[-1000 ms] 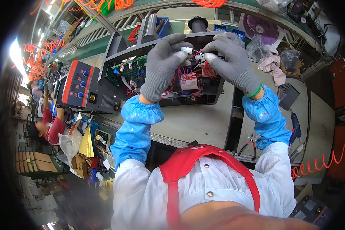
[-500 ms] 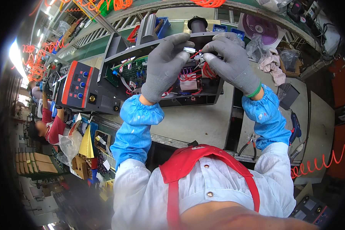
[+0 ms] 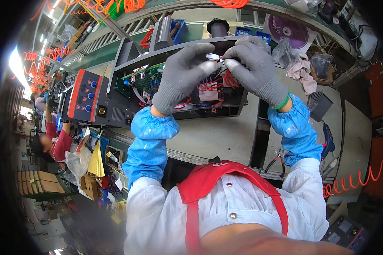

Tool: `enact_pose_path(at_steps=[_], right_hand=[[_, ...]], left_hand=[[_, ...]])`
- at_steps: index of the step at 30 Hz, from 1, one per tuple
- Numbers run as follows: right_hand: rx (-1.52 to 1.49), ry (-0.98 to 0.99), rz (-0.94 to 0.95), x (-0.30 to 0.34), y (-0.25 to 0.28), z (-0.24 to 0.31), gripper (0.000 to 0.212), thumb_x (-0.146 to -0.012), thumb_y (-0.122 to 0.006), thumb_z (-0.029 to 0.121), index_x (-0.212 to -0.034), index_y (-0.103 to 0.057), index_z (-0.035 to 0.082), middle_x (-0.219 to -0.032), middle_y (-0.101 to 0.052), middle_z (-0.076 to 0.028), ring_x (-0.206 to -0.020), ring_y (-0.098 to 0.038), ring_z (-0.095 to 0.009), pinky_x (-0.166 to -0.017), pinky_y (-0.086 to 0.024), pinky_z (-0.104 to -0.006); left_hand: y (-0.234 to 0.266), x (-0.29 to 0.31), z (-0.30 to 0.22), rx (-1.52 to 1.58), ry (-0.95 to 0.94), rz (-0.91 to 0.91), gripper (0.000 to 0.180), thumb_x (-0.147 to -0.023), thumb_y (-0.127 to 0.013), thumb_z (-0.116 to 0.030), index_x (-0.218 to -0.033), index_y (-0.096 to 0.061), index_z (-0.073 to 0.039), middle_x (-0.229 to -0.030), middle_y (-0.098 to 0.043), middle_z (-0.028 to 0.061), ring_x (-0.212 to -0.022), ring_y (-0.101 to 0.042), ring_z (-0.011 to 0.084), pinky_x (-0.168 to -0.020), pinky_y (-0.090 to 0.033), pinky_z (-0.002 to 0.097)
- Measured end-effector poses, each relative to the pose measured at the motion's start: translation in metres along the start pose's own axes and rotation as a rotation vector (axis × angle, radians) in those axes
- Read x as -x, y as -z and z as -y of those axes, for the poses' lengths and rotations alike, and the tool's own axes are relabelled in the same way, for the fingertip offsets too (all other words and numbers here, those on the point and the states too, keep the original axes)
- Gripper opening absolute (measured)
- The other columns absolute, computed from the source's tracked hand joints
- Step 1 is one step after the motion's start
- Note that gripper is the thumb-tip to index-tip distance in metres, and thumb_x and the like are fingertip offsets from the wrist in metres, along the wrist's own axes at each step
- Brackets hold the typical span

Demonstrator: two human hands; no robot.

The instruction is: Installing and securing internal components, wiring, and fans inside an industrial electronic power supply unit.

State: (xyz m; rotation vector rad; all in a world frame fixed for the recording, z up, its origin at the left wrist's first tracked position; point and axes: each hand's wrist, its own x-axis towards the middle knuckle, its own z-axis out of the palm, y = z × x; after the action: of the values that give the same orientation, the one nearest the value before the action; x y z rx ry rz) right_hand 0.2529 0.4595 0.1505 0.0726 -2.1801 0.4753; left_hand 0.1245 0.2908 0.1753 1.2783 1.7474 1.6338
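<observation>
A small white wire connector (image 3: 213,56) sits between my two gloved hands, above an open dark metal chassis (image 3: 232,111). My right hand (image 3: 256,70) pinches at the connector's wire end; its fingertips partly hide the grip. My left hand (image 3: 181,76) is open beside the connector, thumb and fingers apart around its free end. Inside the chassis, a green circuit board (image 3: 147,80) with white plugs shows left of my left hand. Red wires (image 3: 230,79) and a white block (image 3: 208,93) lie below my hands.
A finished-looking unit with a control panel (image 3: 84,95) and blue knobs stands at left. Pliers (image 3: 281,161) lie at right, near a dark blue-handled tool (image 3: 327,142). A purple fan disc (image 3: 288,33), a rag (image 3: 302,75) and a black spool (image 3: 218,28) are beyond. A co-worker (image 3: 57,142) is at far left.
My left thumb and fingers have shifted slightly, moving away from the connector's end. The connector has tilted and moved slightly right. My right hand stays nearly in place.
</observation>
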Motion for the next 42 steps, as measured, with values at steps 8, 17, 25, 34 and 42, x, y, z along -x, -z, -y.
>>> enact_pose_path(at_steps=[8,17,25,34,42], right_hand=[[-0.006,0.001,0.019,0.001,-0.005,-0.004,0.009,-0.084,-0.062,0.018,-0.088,-0.064,0.01,-0.083,-0.061,-0.009,-0.085,-0.057,-0.032,-0.078,-0.043,-0.0444],[-0.016,-0.01,0.054,-0.001,-0.001,-0.001,0.011,-0.084,-0.064,0.018,-0.09,-0.064,0.009,-0.084,-0.061,-0.01,-0.083,-0.059,-0.031,-0.076,-0.045,-0.0439],[-0.009,0.01,0.024,-0.001,-0.003,-0.003,0.011,-0.082,-0.065,0.018,-0.089,-0.064,0.009,-0.084,-0.062,-0.01,-0.083,-0.059,-0.031,-0.075,-0.044,-0.0428],[-0.002,-0.011,0.047,0.001,-0.005,-0.004,0.011,-0.083,-0.064,0.019,-0.089,-0.064,0.01,-0.085,-0.062,-0.009,-0.084,-0.059,-0.032,-0.076,-0.046,-0.0438],[0.046,0.025,0.057,-0.003,-0.003,-0.004,0.012,-0.082,-0.065,0.02,-0.089,-0.064,0.01,-0.085,-0.062,-0.009,-0.084,-0.059,-0.03,-0.076,-0.046,-0.0429]], left_hand=[[0.001,-0.004,-0.001,-0.108,-0.015,0.016,0.024,-0.09,-0.065,-0.009,-0.11,-0.068,0.004,-0.099,-0.07,0.0085,-0.091,-0.066,0.014,-0.083,-0.053,0.0281],[0.008,-0.012,-0.001,-0.109,-0.063,0.078,0.027,-0.087,-0.067,-0.009,-0.111,-0.068,0.003,-0.1,-0.07,0.0076,-0.088,-0.063,0.0106,-0.081,-0.052,0.0254],[0.006,-0.009,-0.002,-0.09,0.032,0.021,0.029,-0.087,-0.069,-0.014,-0.112,-0.069,0.001,-0.096,-0.07,0.0049,-0.081,-0.062,0.0078,-0.071,-0.051,0.0228],[0.007,-0.01,0.006,-0.07,-0.036,0.055,0.025,-0.089,-0.067,-0.014,-0.109,-0.07,0.001,-0.094,-0.07,0.0036,-0.078,-0.06,0.0069,-0.068,-0.05,0.0219],[0.015,-0.008,-0.004,-0.03,0.108,0.034,0.028,-0.086,-0.067,-0.011,-0.11,-0.068,0.004,-0.099,-0.069,0.0085,-0.082,-0.063,0.0107,-0.075,-0.053,0.026]])
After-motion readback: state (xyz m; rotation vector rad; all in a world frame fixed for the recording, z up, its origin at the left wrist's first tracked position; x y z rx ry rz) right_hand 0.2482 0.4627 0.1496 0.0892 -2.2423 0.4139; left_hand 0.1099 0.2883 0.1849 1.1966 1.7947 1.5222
